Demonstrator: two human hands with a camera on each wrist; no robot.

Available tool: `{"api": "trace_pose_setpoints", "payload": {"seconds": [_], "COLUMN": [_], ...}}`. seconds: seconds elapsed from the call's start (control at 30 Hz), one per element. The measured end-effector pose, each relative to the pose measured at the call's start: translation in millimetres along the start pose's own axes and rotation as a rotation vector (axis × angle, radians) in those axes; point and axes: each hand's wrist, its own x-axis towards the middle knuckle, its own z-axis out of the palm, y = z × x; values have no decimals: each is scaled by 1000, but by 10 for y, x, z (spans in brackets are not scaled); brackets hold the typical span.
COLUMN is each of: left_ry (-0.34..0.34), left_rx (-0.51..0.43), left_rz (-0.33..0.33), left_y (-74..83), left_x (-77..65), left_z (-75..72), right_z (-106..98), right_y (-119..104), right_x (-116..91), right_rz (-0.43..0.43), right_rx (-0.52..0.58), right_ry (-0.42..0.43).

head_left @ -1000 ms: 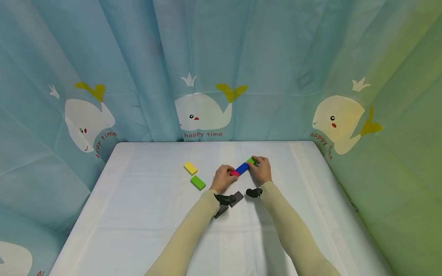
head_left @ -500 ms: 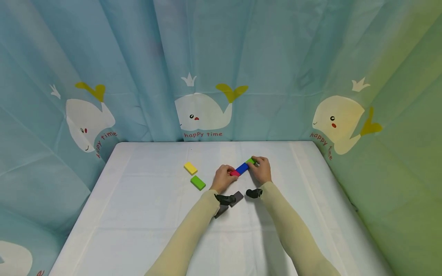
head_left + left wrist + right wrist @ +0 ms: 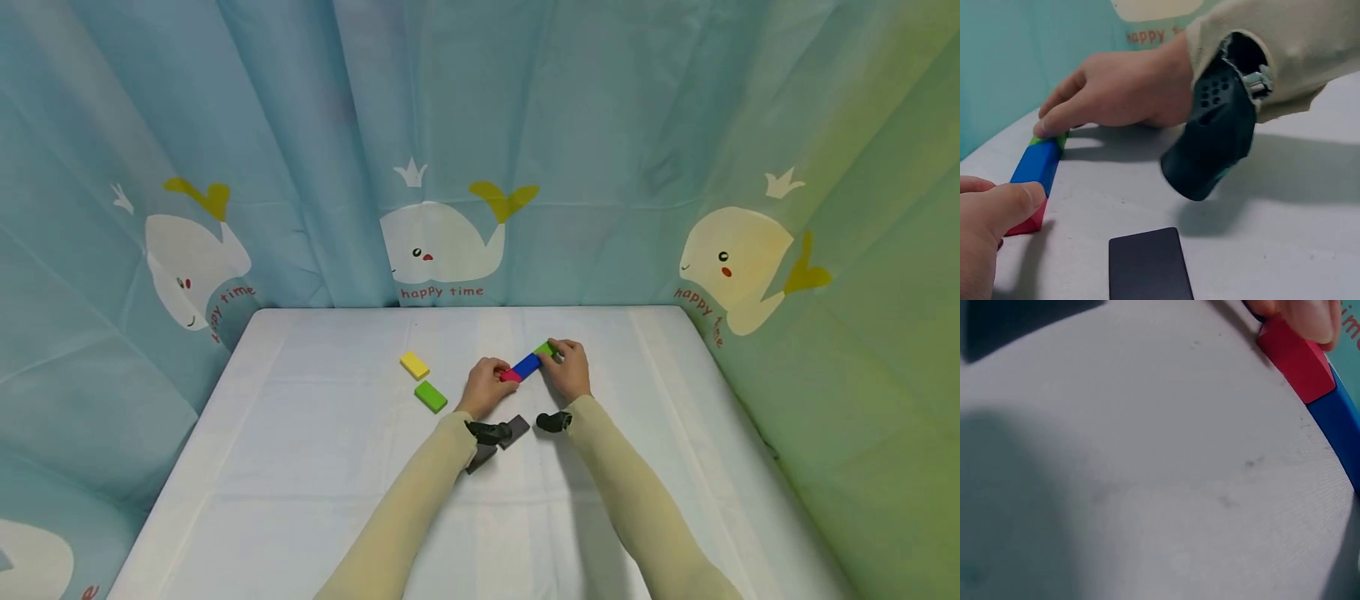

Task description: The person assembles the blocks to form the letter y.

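Three blocks lie end to end in a slanted row on the white table: a red block [image 3: 511,377] at the near left, a blue block [image 3: 527,366] in the middle and a green block [image 3: 544,348] at the far right. My left hand [image 3: 482,390] pinches the red block between thumb and fingers, as the left wrist view also shows. At the other end, my right hand [image 3: 570,371] grips the green block, whose far part is covered by the fingers. Red and blue touch in the right wrist view.
Left of the hands lie a yellow block [image 3: 414,365] and a second green block [image 3: 431,397]. Two dark blocks, one [image 3: 514,432] partly behind the left wrist camera and one [image 3: 482,457] by the sleeve, rest nearer me. A whale-print curtain [image 3: 600,167] surrounds the table [image 3: 300,467].
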Motion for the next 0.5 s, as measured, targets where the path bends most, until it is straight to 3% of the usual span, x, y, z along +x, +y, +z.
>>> {"api": "trace_pose_setpoints", "payload": {"seconds": [0.13,0.23,0.37,0.43,0.5], "left_ry": [-27,-38,-15,40,110], "left_rx": [-15,-36,15,117,244], "left_rz": [-3,8,83,117,91], "left_y": [-7,-5,-122,-236,-361], "left_x": [-6,2,63,86,64], "left_z": [-89,-249,-658,-909,-1147], "right_z": [1,3,33,60,89], "right_y": [-36,-64,-130,-161,-176], "right_x": [-54,-130,-250,-293,-318], "right_rz": [-4,-19,-66,-89,-116], "right_rx": [23,46,63,64,52], "right_ry": [22,41,18,0,-18]}}
